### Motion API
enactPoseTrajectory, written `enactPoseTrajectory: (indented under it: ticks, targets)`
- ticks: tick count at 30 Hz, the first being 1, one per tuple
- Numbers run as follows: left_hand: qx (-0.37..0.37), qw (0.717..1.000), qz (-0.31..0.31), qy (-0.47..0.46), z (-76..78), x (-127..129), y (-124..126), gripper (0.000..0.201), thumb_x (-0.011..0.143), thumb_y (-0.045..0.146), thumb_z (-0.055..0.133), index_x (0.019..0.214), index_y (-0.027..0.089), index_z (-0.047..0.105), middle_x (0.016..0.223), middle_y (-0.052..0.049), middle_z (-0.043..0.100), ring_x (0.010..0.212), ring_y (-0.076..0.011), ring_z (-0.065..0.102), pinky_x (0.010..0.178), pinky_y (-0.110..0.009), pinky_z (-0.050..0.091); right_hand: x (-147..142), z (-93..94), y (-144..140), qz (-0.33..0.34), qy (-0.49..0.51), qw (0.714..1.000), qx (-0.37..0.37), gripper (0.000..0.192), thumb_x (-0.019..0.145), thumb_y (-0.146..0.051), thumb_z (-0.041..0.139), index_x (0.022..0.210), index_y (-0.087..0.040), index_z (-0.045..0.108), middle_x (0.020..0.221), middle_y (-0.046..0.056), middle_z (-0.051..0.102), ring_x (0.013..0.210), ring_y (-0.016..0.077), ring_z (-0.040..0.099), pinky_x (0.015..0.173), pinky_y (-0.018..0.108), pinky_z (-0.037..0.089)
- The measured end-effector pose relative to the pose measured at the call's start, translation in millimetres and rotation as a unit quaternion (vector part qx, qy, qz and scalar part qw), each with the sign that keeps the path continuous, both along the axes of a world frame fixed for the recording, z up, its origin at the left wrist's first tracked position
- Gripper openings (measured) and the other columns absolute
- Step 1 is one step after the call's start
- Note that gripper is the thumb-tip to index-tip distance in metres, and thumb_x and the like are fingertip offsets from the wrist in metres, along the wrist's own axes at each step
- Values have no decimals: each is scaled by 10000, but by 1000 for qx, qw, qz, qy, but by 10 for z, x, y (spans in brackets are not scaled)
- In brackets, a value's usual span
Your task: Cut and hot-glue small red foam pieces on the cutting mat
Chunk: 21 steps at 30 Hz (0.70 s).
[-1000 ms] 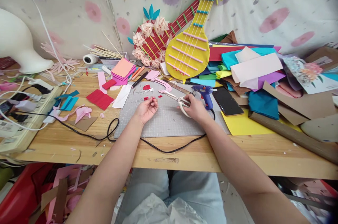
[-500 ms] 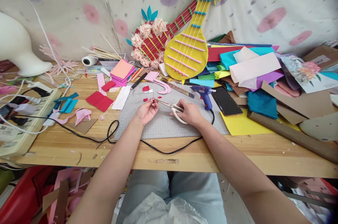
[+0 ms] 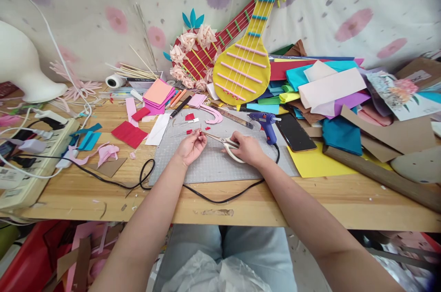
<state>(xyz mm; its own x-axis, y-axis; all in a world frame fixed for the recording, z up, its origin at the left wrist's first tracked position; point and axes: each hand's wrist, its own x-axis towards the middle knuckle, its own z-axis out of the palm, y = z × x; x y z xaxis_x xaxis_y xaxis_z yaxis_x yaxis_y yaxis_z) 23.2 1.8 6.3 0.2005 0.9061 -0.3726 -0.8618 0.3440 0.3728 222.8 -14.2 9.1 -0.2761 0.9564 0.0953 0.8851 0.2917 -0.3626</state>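
My left hand (image 3: 192, 148) is closed, thumb and forefinger pinching a tiny red piece (image 3: 200, 131) whose kind is too small to make out. My right hand (image 3: 248, 148) grips the white-handled scissors (image 3: 231, 147), fingers in the loops. The blades point left, their tips close to the pinched red piece; whether they touch it I cannot tell. Both hands are over the grey cutting mat (image 3: 206, 170). Small red scraps (image 3: 189, 131) and a red paper piece (image 3: 189, 117) lie beyond my left hand, near a curved pink paper strip (image 3: 214, 115).
A blue glue gun (image 3: 267, 124) and a black phone (image 3: 295, 132) lie right of the mat. Its black cord (image 3: 220, 201) loops along the front. Yellow and red paper instruments (image 3: 242, 71) lean at the back. Coloured sheets (image 3: 330, 85) pile up right; a power strip (image 3: 57, 145) sits left.
The view has shifted slightly. My left fingertips cover more of the small red piece; both hands otherwise stay in nearly the same place, scissors still held.
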Motion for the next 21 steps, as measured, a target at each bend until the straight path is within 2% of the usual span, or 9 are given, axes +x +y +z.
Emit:
enactPoseTrajectory:
  ticks: [12,21]
  targets:
    - [28,998,-4,55,36,-1,-32,203,826,24,420,706,97,567,634,-9,521,585,-39,499,581,-147,477,22,8,-8,6,-2,1000,10,324,728,-542,539,810,-231,494,696,9,624,605,161,539,521,248,257]
    - [33,998,-21,47,41,-12,-50,203,840,49,405,718,93,561,676,-22,523,596,-34,493,577,-141,479,36,30,-10,19,19,1000,5,245,750,-474,530,777,-236,478,673,2,608,589,150,523,535,243,283]
